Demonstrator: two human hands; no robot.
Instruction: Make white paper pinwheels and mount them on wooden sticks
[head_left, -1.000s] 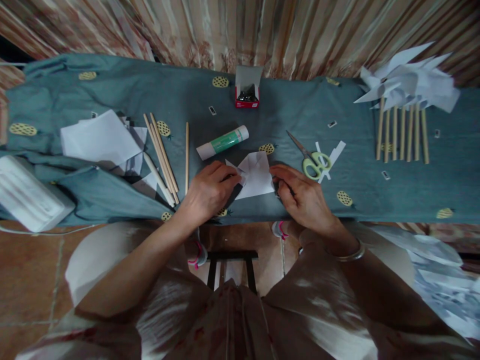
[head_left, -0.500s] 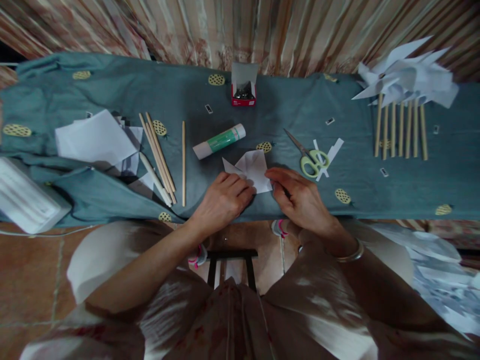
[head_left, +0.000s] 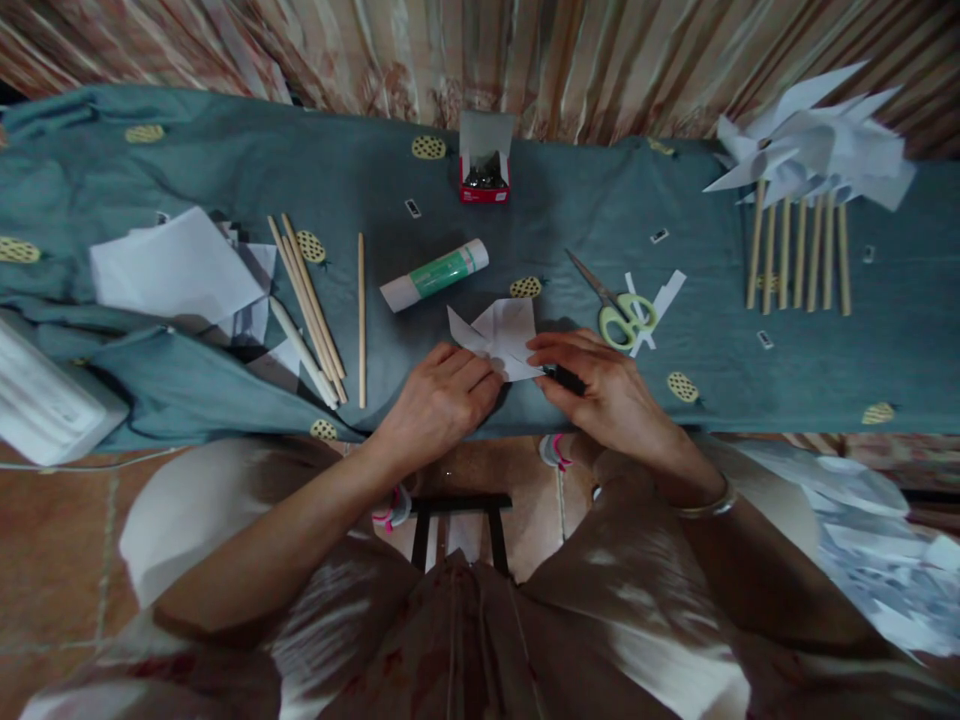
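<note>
A folded white paper piece (head_left: pixel 501 333) lies on the teal cloth (head_left: pixel 315 180) near the table's front edge. My left hand (head_left: pixel 442 400) has its fingers curled onto the paper's near left corner and pinches it. My right hand (head_left: pixel 600 385) presses on the paper's right edge and grips a thin dark object (head_left: pixel 566 378) that I cannot name. A glue stick (head_left: pixel 435 275) lies just beyond the paper. Green-handled scissors (head_left: pixel 619 310) rest on paper strips to the right of it.
Several wooden sticks (head_left: pixel 311 305) and loose white sheets (head_left: pixel 176 270) lie at the left. A small red box (head_left: pixel 485 170) stands open at the back. Finished paper pinwheels on sticks (head_left: pixel 806 200) lie at the far right. A white packet (head_left: pixel 41 395) sits at the left edge.
My left hand has drawn back from the paper's upper left point to its near corner. My right hand has shifted left onto the paper's edge. The paper has turned slightly.
</note>
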